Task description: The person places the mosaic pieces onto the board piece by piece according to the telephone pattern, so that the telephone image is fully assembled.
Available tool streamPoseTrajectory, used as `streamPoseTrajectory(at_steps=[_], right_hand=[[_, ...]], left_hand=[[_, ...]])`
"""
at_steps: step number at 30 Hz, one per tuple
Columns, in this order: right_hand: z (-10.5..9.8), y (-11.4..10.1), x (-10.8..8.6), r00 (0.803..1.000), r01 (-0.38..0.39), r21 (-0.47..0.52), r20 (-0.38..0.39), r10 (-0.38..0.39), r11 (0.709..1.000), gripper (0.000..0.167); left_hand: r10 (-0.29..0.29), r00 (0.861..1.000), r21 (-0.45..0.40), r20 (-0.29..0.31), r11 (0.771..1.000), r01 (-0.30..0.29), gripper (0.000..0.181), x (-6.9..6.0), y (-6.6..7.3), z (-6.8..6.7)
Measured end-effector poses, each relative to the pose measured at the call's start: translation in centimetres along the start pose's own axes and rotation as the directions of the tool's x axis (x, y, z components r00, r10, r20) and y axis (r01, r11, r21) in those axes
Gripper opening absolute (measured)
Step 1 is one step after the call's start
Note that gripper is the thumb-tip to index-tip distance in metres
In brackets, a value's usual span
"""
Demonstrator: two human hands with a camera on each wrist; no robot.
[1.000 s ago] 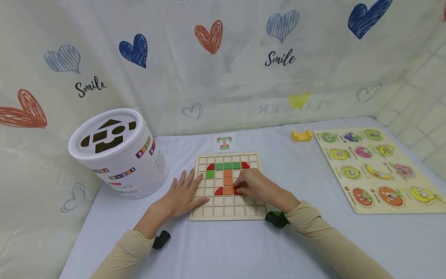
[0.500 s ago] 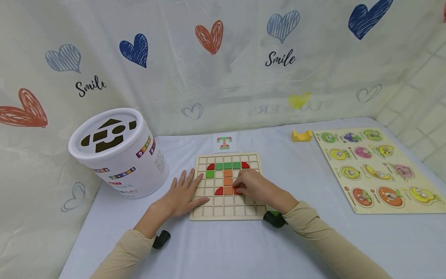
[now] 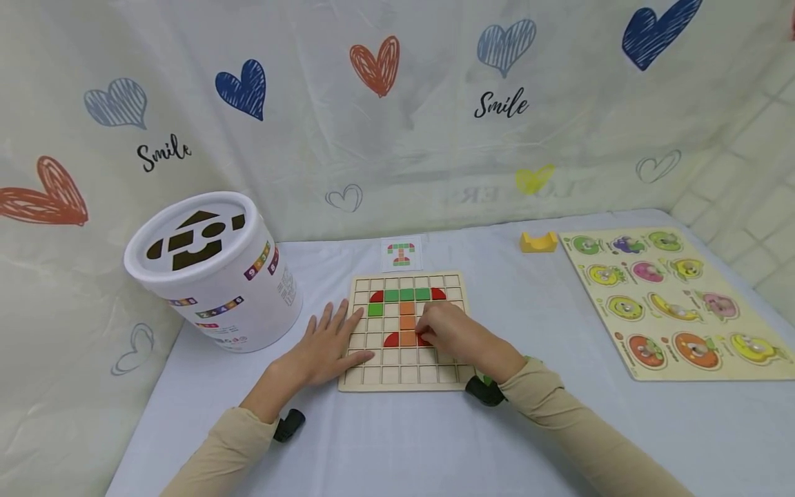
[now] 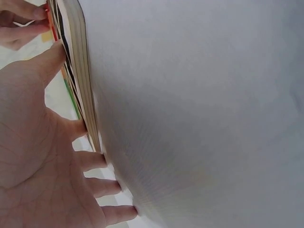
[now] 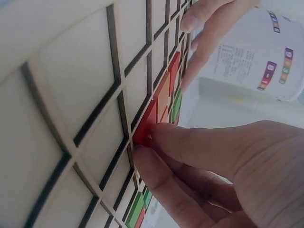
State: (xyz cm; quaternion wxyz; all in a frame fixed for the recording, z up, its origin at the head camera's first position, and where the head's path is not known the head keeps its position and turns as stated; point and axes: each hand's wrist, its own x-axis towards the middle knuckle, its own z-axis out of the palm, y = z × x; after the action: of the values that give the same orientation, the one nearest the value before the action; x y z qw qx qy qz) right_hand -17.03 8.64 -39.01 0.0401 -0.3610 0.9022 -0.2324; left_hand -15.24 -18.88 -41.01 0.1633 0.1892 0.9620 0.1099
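A wooden grid board (image 3: 388,376) lies on the white-covered table, with green, orange and red tiles set in its cells in a T-like figure. My right hand (image 3: 462,335) is over the board's right half. Its thumb and forefinger pinch a red quarter-circle tile (image 5: 145,124) at a cell beside the lowest orange tile (image 3: 407,338); the fingers partly cover it. Spread flat, my left hand (image 3: 323,351) rests across the board's left edge with straight fingers. In the left wrist view, its thumb and forefinger touch the board's side (image 4: 78,61). Behind the board is a small pattern card (image 3: 401,254).
A white tub (image 3: 248,304) with shape cut-outs in its lid stands to the left. At the right lies a fruit puzzle board (image 3: 671,304), near a small yellow block (image 3: 537,241). Something green shows partly under the right wrist.
My right wrist has shifted slightly left, while the fingertips stay at the same red tile. The left hand keeps its place on the board.
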Motion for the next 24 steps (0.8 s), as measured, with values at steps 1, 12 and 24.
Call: streamPoseTrajectory(at_steps=[1,12,24], right_hand=[[0.0,0.0,0.0,1.0,-0.002,0.002,-0.008,0.002,1.0,0.011],[-0.1,0.1,-0.4,0.999,-0.01,0.08,-0.03,0.012,0.997,0.015],[-3.9,2.4,-3.4,0.994,-0.003,0.149,0.107,-0.013,0.989,0.013]], left_hand=[[0.001,1.0,-0.001,-0.001,1.0,-0.001,0.091,0.0,0.0,0.0],[-0.004,1.0,0.004,0.0,1.0,0.004,0.091,0.1,0.0,0.0],[-0.007,1.0,0.012,0.005,1.0,0.007,0.091,0.1,0.1,0.0]])
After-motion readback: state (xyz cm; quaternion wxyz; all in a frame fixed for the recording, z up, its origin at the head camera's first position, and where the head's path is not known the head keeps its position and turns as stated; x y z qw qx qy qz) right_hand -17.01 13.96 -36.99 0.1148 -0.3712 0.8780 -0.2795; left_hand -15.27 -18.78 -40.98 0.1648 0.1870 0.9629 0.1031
